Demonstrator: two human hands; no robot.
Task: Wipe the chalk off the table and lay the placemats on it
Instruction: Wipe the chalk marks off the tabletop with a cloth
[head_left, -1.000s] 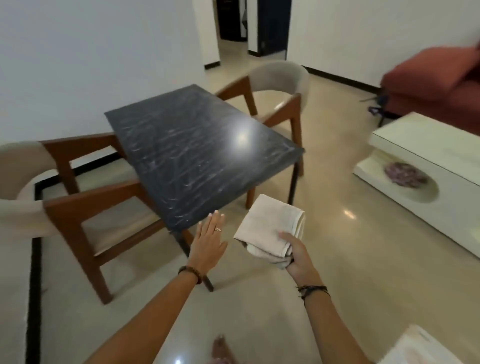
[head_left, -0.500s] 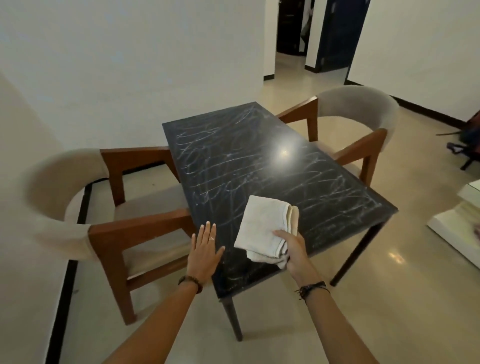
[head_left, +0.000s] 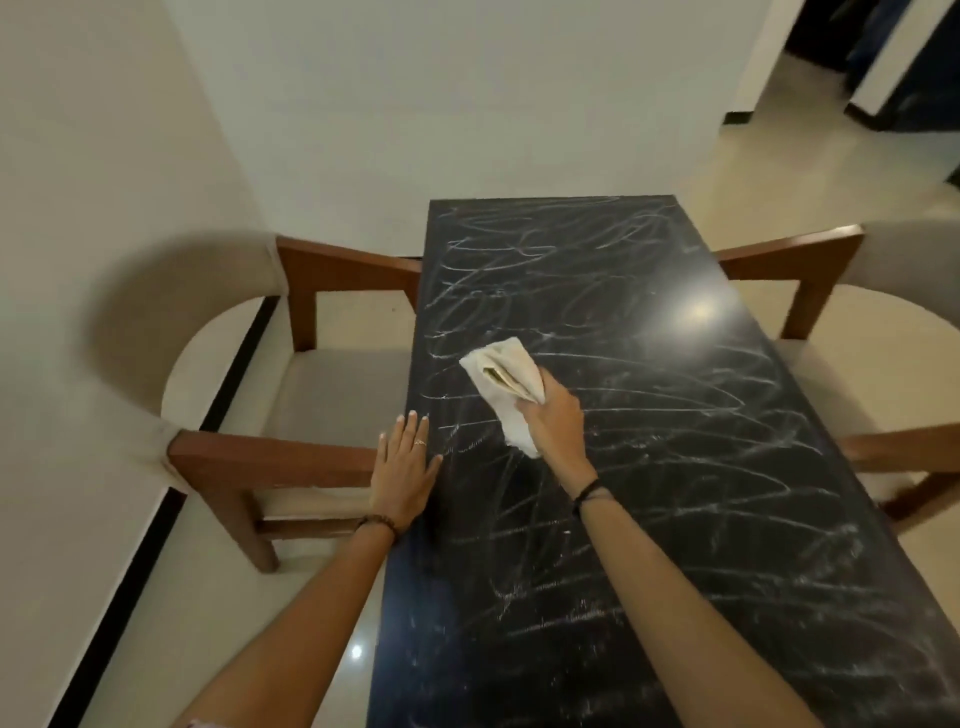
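Observation:
A long black table (head_left: 675, 467) runs away from me, its whole top covered in white chalk scribbles (head_left: 571, 270). My right hand (head_left: 553, 426) grips a folded cream cloth (head_left: 501, 374) and holds it against the tabletop left of centre. My left hand (head_left: 405, 467) lies flat with fingers spread on the table's left edge, holding nothing. No placemats are in view.
A wooden armchair (head_left: 291, 457) with a beige seat stands against the table's left side; a second chair (head_left: 831, 270) stands on the right. A white wall is just beyond the far end. A doorway (head_left: 883, 62) opens at the top right.
I have come up to the table and now look along its length. My right hand has brought the cloth forward onto the tabletop. My left hand has settled on the left edge.

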